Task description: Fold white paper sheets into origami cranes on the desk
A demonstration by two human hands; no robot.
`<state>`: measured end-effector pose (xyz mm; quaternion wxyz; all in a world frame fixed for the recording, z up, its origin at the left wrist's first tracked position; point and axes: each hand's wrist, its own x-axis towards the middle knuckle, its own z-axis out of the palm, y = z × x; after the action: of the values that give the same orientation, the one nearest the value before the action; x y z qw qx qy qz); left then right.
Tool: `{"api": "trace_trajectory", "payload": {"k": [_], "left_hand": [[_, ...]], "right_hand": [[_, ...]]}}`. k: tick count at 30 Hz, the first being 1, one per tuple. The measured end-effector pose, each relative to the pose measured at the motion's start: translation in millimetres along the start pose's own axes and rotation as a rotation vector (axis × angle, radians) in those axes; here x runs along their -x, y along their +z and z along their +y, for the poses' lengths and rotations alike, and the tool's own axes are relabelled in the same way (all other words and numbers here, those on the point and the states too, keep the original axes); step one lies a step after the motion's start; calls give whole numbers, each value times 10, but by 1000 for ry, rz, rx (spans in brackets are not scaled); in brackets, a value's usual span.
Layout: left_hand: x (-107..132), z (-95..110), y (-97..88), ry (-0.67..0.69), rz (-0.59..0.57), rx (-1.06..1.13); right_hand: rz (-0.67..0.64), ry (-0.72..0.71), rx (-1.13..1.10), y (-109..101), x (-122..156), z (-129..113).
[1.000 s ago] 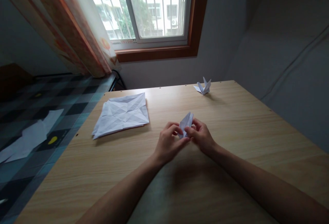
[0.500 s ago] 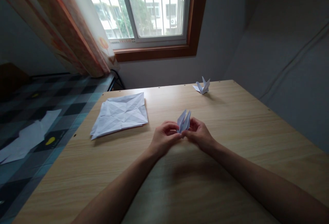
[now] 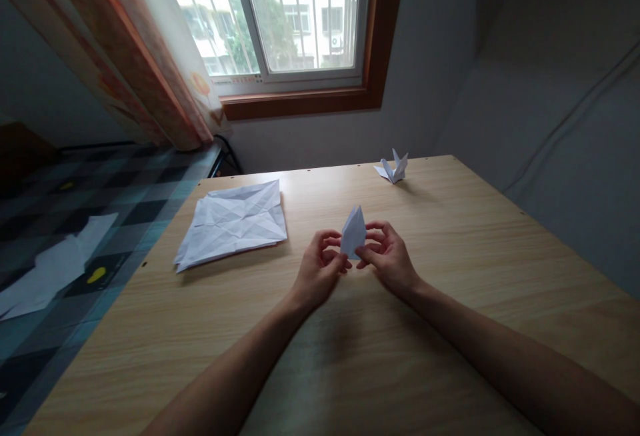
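A small folded white paper piece (image 3: 353, 232) stands point-up between my two hands above the middle of the wooden table (image 3: 450, 269). My left hand (image 3: 320, 269) pinches its lower left side with curled fingers. From the right, my right hand (image 3: 387, 259) grips its lower edge, thumb and fingers closed on the paper. Both forearms reach in from the near edge of the table.
A stack of creased white paper sheets (image 3: 233, 221) lies at the table's left. A finished paper crane (image 3: 393, 169) sits near the far edge. Left of the table is a chequered blanket (image 3: 75, 223) with loose white paper (image 3: 47, 269) on it. A window and curtain are behind.
The folded piece has been turned and raised from lying low between my fingers to standing upright with its point up. Both hands stayed in place, fingers shifting on the paper.
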<state>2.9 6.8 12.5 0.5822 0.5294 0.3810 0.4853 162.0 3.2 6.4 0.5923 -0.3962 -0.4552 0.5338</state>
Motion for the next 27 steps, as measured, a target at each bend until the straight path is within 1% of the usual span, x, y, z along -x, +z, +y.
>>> {"api": "trace_trajectory", "payload": {"k": [4,8,12,15,18,22,25,27], "left_hand": [[0,-6,-12,45,-5,-13],[6,-9,1,47,2,-24],[7,-8,16,49,13,-11],[1,-4,3,55,15,-8],[-8,2,-32,30,3,2],[-23,-1,-61,37,16,-6],[-23,-16,-33,19,37,-32],[-18,-25,-3,1,33,24]], "right_hand": [[22,-17,-13,0,3,-5],[36,-18,-6,-4,2,19],[-7,-21,33,-11,16,25],[-61,-57,80,-20,37,13],[-103,-94,92,-38,48,12],[-79,-126,214,-46,38,56],[-27,-76,87,-30,29,107],[-2,-61,-3,-19,28,133]]}}
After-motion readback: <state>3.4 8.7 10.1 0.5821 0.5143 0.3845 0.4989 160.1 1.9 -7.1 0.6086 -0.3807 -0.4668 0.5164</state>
